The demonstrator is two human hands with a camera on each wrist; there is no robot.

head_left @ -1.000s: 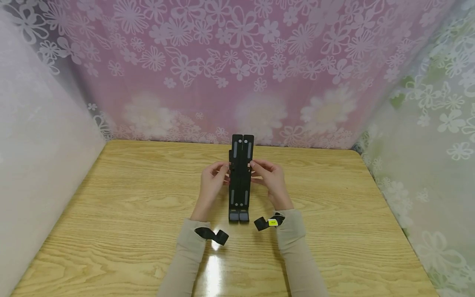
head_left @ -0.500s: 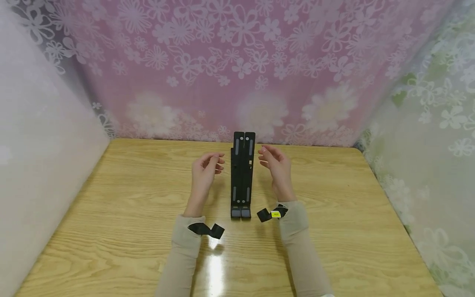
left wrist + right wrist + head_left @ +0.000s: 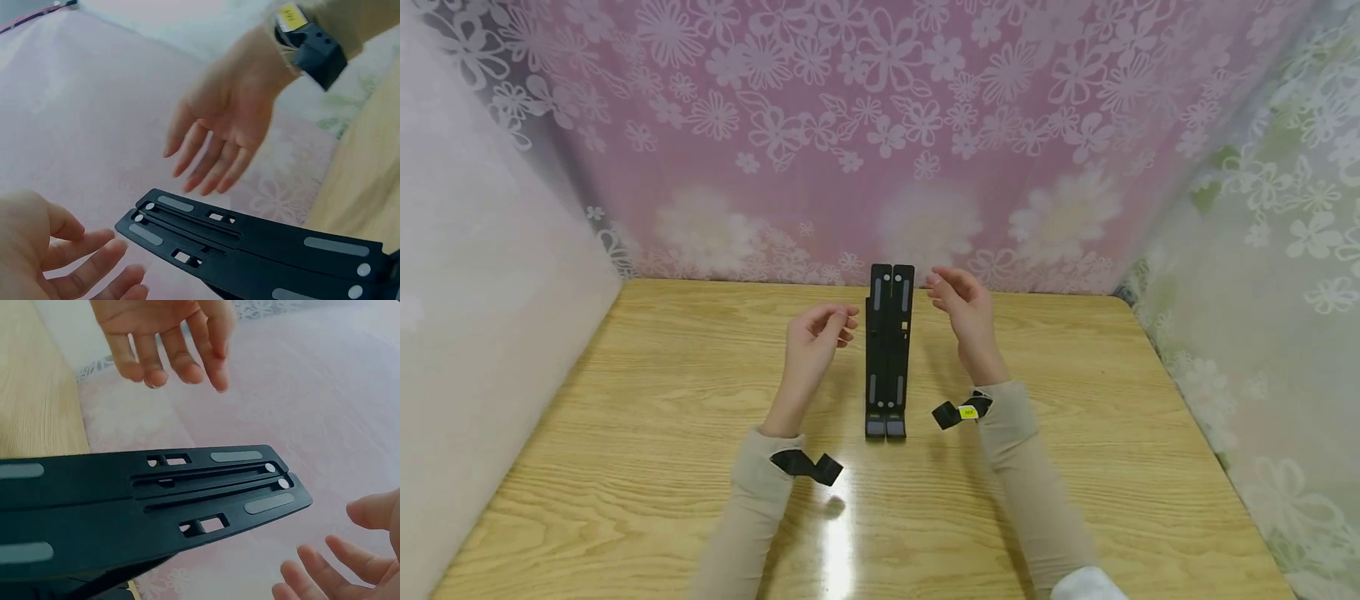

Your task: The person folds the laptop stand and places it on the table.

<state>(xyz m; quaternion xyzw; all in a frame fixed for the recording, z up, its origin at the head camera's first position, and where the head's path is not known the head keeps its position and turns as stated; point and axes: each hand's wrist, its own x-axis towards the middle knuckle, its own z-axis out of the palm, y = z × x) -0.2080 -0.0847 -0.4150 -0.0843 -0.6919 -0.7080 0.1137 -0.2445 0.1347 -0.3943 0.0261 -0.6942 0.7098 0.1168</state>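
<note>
A folded black stand [image 3: 888, 350] with grey pads rests on the wooden table [image 3: 625, 433], its far end raised; it also shows in the wrist views [image 3: 262, 244] [image 3: 150, 506]. My left hand [image 3: 817, 333] hovers just left of it, fingers loosely curled, holding nothing. My right hand [image 3: 958, 302] hovers just right of its upper end, fingers relaxed and empty. Neither hand touches the stand. From the left wrist camera my right hand [image 3: 219, 137] hangs above the stand, and the left hand's fingers [image 3: 87, 262] lie beside its tip.
Flowered pink and white curtains [image 3: 880, 125] close in the table at the back and both sides. Black wrist straps [image 3: 808, 465] [image 3: 961, 412] sit on my beige sleeves. Bare wood lies to the left, right and front of the stand.
Both hands have let go of the stand and drawn apart; the right hand has lifted toward the stand's top. The stand stays where it was.
</note>
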